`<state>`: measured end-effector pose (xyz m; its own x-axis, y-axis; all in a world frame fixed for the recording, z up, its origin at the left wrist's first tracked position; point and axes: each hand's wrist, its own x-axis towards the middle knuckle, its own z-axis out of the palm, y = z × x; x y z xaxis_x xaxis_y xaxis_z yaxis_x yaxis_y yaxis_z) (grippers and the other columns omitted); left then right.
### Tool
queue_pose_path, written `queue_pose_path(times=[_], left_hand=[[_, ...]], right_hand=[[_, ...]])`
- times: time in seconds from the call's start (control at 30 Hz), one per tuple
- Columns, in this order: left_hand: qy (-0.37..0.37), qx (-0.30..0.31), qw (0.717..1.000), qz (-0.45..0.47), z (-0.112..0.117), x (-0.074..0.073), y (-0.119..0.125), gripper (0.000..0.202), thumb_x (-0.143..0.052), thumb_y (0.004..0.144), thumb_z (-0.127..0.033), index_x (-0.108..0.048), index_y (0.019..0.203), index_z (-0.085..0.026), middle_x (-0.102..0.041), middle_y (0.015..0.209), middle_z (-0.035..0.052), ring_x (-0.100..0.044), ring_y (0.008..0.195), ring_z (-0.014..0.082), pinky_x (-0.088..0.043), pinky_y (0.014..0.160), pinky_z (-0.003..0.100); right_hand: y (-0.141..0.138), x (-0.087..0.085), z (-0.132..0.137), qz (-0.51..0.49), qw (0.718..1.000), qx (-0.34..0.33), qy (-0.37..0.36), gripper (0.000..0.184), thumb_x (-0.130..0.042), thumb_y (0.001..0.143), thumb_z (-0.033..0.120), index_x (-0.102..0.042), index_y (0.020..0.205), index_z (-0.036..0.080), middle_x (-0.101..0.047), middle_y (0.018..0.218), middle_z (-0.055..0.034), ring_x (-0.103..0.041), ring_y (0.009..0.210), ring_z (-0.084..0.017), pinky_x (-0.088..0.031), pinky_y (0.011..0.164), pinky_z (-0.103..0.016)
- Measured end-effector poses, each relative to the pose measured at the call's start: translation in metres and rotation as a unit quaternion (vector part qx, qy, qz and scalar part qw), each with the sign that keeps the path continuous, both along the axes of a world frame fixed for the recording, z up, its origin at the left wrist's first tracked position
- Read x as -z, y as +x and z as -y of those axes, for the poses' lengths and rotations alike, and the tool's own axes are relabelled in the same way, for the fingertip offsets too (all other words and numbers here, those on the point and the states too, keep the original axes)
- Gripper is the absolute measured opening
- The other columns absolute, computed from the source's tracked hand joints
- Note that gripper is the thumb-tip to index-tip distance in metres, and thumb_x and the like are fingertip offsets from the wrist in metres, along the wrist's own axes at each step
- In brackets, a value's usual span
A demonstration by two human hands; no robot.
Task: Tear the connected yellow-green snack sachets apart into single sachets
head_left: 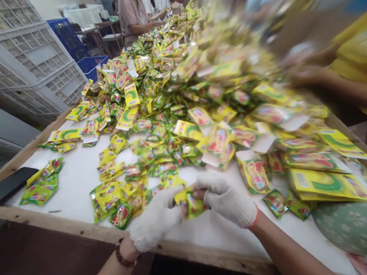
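My left hand (159,216), in a white knit glove with bare fingertips, is closed on one end of a few small yellow-green candy packets (191,202). My right hand (226,197), gloved alike, pinches their other end, just above the white tabletop near its front edge. Left of my left hand lies a cluster of similar yellow and green packets (110,195). Beyond both hands rises a big heap of packets mixed with flat yellow cartons (218,144). Right of my right hand, an open-flapped carton (254,173) lies beside two loose green packets (275,203).
A green flowered cylinder (351,224) lies at the right front beside stacked cartons (329,184). A black flat object (6,190) rests at the left edge. White crates (26,54) stand left. Co-workers (136,11) are across the table; a yellow-clothed person (360,53) is at right.
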<state>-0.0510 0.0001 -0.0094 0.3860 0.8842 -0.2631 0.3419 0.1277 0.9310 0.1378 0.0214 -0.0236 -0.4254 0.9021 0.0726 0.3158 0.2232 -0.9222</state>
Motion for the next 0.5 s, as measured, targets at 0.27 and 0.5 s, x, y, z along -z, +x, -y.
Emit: queue_pose_path(times=[0.27, 0.5], left_hand=[[0.029, 0.03, 0.995, -0.089, -0.005, -0.007, 0.015, 0.024, -0.052, 0.083, -0.037, -0.061, 0.097, -0.019, -0.066, 0.091, 0.0044, -0.06, 0.09, 0.0218, -0.049, 0.084, 0.036], [0.198, 0.023, 0.972, -0.122, -0.046, -0.013, 0.027, 0.018, -0.042, 0.091, -0.025, -0.052, 0.105, -0.021, -0.064, 0.078, 0.0016, -0.062, 0.071, 0.0159, -0.052, 0.068, 0.03]], right_hand=[[-0.003, -0.006, 0.002, -0.017, 0.996, 0.092, 0.007, 0.016, -0.058, 0.078, 0.018, -0.064, 0.092, 0.018, -0.061, 0.087, -0.0035, -0.056, 0.078, -0.016, -0.049, 0.067, -0.029], [0.044, -0.004, 0.003, -0.182, 0.956, 0.078, -0.218, 0.022, -0.066, 0.077, 0.031, -0.058, 0.093, 0.018, -0.059, 0.072, 0.0022, -0.052, 0.051, -0.009, -0.046, 0.047, -0.023]])
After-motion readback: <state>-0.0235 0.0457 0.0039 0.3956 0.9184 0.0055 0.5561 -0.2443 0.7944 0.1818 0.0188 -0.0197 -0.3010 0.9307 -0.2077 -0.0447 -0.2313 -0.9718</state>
